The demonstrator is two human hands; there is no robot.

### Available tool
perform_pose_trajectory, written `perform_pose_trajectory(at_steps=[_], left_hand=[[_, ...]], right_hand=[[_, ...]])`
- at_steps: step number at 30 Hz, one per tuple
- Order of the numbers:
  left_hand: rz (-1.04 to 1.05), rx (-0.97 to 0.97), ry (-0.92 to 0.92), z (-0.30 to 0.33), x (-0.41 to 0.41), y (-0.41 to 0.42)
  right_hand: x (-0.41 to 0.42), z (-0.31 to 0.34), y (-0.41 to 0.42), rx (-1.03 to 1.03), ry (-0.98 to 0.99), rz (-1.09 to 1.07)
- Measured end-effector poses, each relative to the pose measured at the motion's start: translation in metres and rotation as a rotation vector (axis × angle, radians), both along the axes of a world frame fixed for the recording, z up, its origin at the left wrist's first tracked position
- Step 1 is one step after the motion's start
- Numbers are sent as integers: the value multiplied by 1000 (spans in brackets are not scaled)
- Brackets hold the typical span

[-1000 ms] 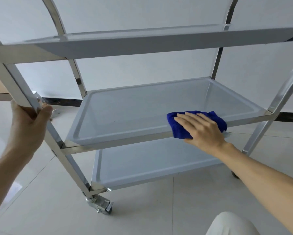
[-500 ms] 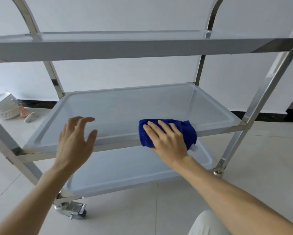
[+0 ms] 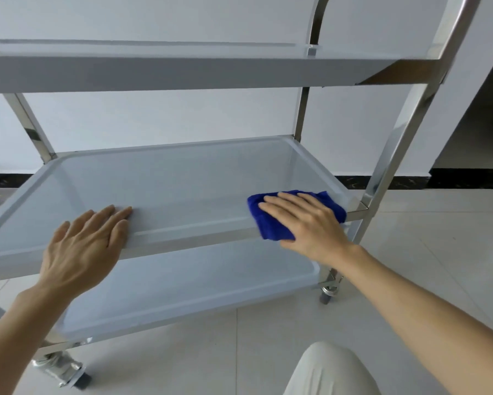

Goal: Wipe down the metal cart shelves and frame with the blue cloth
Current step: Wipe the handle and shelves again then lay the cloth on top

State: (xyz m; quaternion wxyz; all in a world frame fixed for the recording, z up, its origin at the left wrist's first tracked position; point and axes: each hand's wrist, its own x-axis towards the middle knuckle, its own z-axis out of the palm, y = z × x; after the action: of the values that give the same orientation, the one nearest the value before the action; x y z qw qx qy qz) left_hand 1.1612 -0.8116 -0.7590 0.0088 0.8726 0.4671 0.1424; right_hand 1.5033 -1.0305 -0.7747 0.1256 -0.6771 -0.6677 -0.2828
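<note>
White tiled floor [image 3: 410,266]. Metal cart [image 3: 393,155]: three shelves. Left hand [image 3: 83,249] flat, fingers straight, on middle shelf [image 3: 168,189] front rim. Right hand [image 3: 308,223] flat, pressing one blue cloth [image 3: 265,223] at that shelf's front right corner.

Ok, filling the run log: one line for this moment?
left hand flat on middle shelf rim | right hand presses cloth, shelf's right front | step: wiping

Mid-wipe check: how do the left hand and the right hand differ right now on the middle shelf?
The left hand lies bare on the front edge of the middle shelf, toward its left; the right hand presses the blue cloth near the shelf's right front corner. Nothing lies under the left hand; the cloth is bunched beneath the right. Both have straight fingers, palms down.
</note>
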Motion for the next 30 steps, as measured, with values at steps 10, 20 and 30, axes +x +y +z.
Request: perform_pose_trajectory(at_steps=[10, 20, 30], left_hand=[[6, 50, -104, -18, 8, 15], [-84, -53, -100, -72, -16, 99], [-41, -149, -112, -117, -22, 154]], right_hand=[[-22, -4, 12, 109, 68, -101], [-92, 3, 60, 11, -9, 95], [38, 8, -31, -131, 63, -147]])
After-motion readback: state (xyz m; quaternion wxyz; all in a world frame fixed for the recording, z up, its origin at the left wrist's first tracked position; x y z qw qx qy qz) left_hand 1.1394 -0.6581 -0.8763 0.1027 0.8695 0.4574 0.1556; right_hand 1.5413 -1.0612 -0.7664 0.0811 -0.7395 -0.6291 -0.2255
